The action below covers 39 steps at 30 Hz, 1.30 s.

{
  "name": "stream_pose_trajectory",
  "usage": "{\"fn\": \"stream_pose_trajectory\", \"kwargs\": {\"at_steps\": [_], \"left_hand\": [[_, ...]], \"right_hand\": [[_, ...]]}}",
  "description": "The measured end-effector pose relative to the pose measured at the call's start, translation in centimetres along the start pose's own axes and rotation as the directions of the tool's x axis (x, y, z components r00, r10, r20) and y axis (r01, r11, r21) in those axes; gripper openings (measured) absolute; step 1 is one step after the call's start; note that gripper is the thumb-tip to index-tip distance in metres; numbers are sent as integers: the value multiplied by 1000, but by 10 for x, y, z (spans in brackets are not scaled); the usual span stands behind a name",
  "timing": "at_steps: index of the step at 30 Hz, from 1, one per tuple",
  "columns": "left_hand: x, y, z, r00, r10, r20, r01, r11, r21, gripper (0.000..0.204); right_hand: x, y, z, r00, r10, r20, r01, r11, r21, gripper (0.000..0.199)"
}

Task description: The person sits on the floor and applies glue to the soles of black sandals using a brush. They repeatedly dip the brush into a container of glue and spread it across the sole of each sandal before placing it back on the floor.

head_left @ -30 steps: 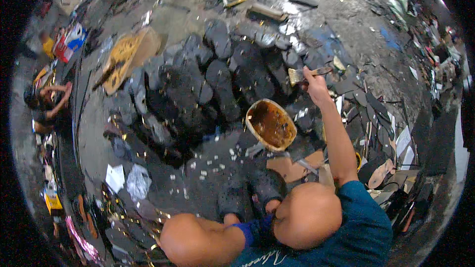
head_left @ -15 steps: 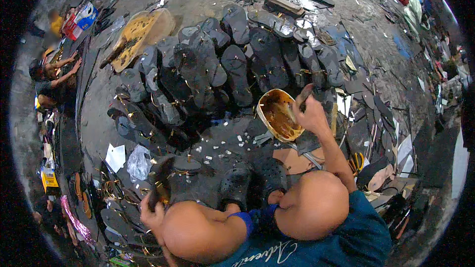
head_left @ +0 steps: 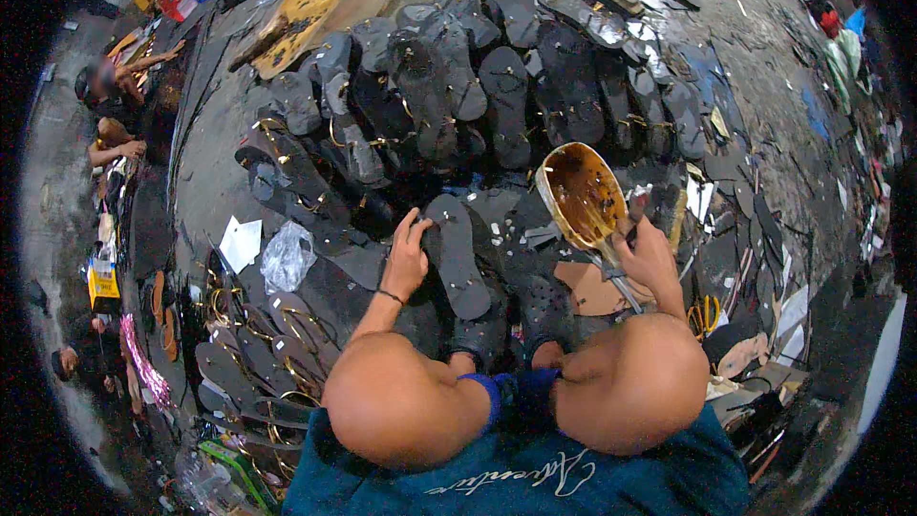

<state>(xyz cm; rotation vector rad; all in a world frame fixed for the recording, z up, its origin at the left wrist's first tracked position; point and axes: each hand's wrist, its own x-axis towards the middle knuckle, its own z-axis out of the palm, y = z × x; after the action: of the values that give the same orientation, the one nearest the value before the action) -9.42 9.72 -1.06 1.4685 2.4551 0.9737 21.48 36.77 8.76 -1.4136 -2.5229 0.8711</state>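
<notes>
My left hand (head_left: 406,263) is at the left edge of a dark grey sandal sole (head_left: 458,263), fingertips at its upper end. The sole stands out in front of my left clog, its lower end overlapping the toe. My right hand (head_left: 652,268) is closed beside the lower right rim of a cut-open tub (head_left: 548,193), whose inside is smeared with brown glue. What the right fingers hold is blurred and partly hidden. Beyond both hands lie many dark sandal soles (head_left: 504,100) in overlapping rows.
A glue-stained yellow board (head_left: 308,24) lies far left. A clear plastic bag (head_left: 288,258) and white paper (head_left: 241,244) are left of my hand. Yellow-handled scissors (head_left: 705,315) lie right of my knee. Strapped sandals (head_left: 239,363) are stacked near left. Another person (head_left: 119,100) sits at far left.
My left hand has come up from beside my left knee to the middle, bringing the sole. My right hand has drawn back from over the tub to its near right rim. The view has shifted.
</notes>
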Motion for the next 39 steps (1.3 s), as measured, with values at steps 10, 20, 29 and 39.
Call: {"fn": "stream_pose_trajectory", "kwargs": {"at_steps": [10,20,29,39], "left_hand": [[-47,44,14,551,-687,474,592,-78,-802,51],[-34,52,33,706,-439,556,682,209,-701,42],[14,93,99,814,-337,473,515,45,-856,64],[78,138,133,776,-447,445,624,448,-640,104]], "right_hand": [[-5,-11,4,1000,-7,19,8,998,-56,37],[-9,-34,5,989,-63,132,34,976,213,31],[-18,-12,5,998,57,-26,-55,995,79,29],[-27,-18,-12,992,100,-78,-85,980,180,25]]}}
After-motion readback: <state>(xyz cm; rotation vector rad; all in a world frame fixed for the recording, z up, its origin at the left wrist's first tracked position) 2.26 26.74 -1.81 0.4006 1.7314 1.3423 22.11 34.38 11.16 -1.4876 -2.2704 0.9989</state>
